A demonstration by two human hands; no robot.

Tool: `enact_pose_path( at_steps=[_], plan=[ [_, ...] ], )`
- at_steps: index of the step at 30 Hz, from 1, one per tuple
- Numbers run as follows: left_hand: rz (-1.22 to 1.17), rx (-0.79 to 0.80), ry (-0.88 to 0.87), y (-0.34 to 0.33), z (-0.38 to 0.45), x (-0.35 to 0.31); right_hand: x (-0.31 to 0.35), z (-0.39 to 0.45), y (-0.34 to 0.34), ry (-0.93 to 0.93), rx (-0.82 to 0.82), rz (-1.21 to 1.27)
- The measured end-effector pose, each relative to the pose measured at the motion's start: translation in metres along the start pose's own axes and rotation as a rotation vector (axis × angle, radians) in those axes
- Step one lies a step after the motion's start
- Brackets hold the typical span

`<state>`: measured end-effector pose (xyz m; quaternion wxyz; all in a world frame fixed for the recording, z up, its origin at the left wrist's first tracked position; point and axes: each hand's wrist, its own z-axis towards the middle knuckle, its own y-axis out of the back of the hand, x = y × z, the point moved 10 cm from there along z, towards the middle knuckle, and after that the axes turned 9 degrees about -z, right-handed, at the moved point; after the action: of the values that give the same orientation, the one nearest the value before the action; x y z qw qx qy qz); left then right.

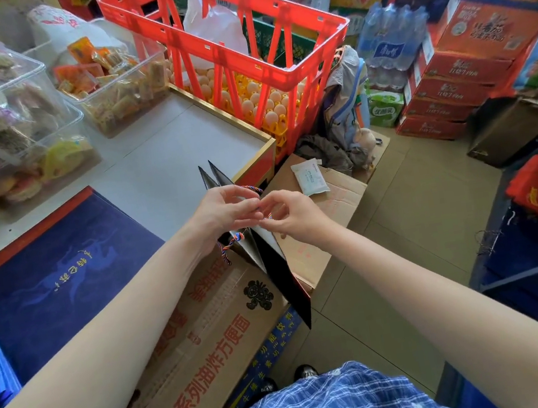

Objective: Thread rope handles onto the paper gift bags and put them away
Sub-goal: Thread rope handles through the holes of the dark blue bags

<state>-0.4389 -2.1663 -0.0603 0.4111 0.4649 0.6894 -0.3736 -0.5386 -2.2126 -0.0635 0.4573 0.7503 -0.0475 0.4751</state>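
Fingers of the left hand (223, 212) and right hand (288, 213) pinch a multicoloured twisted rope handle (251, 189) above a glossy dark folded paper gift bag (280, 268).

A dark paper gift bag (280, 268) hangs folded flat and edge-on, held up at its top over a cardboard box; its pale inner faces show between the black panels, and two pointed corners jut up behind the fingers. A braided rope handle (251, 189) — red, blue and white strands — arcs over the bag's top edge. Another stretch of the same rope hangs below at the near side, ending in a knot (237, 237) against the bag.

A stack of flat navy gift bags (53, 279) with blue print lies on the counter to the left.
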Motion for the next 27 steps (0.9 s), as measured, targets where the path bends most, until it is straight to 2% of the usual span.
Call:
enact_pose_path(
  at_steps=[3, 7, 11, 16, 22, 27],
  plan=[
    [-0.018, 0.06, 0.017, -0.006, -0.004, -0.001, -0.002, -0.001, 0.01, -0.043, -0.062, 0.006],
    [-0.224, 0.062, 0.073, -0.004, -0.007, -0.01, -0.007, -0.002, 0.018, -0.072, -0.094, 0.012],
    [-0.158, 0.08, 0.114, -0.002, -0.009, -0.014, 0.002, 0.0, 0.01, 0.022, -0.066, 0.015],
    [-0.106, 0.112, 0.11, -0.015, -0.011, -0.011, 0.007, -0.007, 0.003, 0.037, -0.022, 0.325],
    [-0.111, 0.089, 0.136, -0.013, -0.013, -0.001, 0.004, -0.006, -0.001, 0.034, 0.054, 0.249],
    [-0.135, 0.087, 0.145, -0.01, -0.014, 0.0, 0.001, -0.009, -0.005, 0.021, 0.097, 0.301]
  ],
)
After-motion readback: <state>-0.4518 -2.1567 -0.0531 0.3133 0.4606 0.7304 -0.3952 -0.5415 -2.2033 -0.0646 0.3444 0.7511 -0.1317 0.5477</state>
